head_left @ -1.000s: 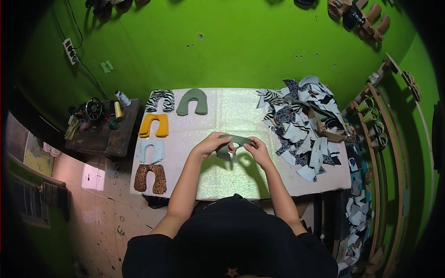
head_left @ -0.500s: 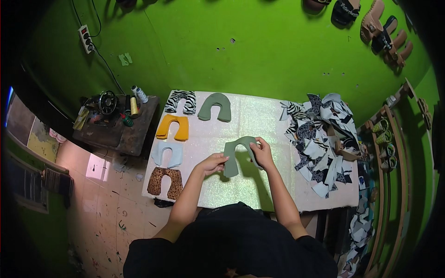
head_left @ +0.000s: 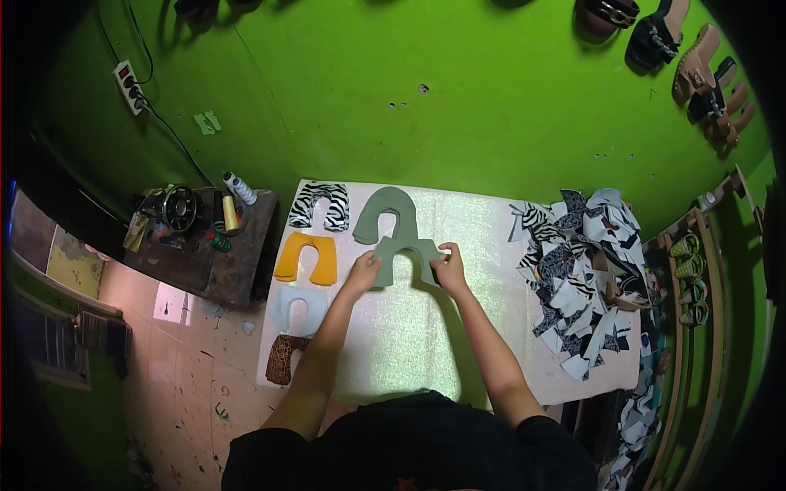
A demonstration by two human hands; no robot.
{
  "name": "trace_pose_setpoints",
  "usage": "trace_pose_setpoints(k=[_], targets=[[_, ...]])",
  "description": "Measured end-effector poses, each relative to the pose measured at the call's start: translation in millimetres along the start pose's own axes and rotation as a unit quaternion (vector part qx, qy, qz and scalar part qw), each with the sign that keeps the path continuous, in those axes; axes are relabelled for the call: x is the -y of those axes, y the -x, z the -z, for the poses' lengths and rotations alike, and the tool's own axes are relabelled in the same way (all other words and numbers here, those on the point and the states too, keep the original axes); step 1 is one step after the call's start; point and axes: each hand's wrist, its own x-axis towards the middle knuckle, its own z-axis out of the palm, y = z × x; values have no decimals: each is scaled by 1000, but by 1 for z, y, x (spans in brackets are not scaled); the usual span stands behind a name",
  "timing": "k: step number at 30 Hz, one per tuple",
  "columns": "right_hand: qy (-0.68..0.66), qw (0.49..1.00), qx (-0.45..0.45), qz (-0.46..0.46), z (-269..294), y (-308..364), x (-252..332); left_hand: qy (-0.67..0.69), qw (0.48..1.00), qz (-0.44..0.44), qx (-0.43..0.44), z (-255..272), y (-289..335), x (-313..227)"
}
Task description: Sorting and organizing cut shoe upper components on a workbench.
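Observation:
Between my two hands hangs a sage-green, arch-shaped material piece (head_left: pixel 382 263). My left hand (head_left: pixel 363 273) pinches its left leg, while my right hand (head_left: pixel 448 268) grips the right leg. Just behind it a stack of matching green arch pieces (head_left: pixel 390 197) lies on the table, and the held piece overlaps its lower right part in view. Down the table's left side run more arch-shaped stacks: zebra-print pieces (head_left: pixel 336 214), orange pieces (head_left: pixel 288 260), pale blue pieces (head_left: pixel 284 309) and leopard-print pieces (head_left: pixel 281 360). My left forearm partly hides the leopard-print stack.
A pale, glittery sheet covers the table (head_left: pixel 483 327). Heaped scraps (head_left: pixel 577 282) occupy its right end. To the left stands a sewing machine (head_left: pixel 179 209) with thread cones (head_left: pixel 239 189) beside it. Shoes (head_left: pixel 697 65) hang on the green wall; a wooden rack (head_left: pixel 678 344) stands at right.
Both hands have carried the green piece away from my body, up to the green stack. The piece now lies flatter, with its legs spread. My view has also shifted slightly.

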Motion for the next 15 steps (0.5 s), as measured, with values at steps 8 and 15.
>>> trace_pose_setpoints(k=[8, 15], targets=[[111, 985, -27, 132, -48, -73, 8, -19, 998, 9, -58, 38, -82, 3], [134, 980, -40, 139, -69, -103, 13, -144, 970, -70, -181, 48, -121, 9]])
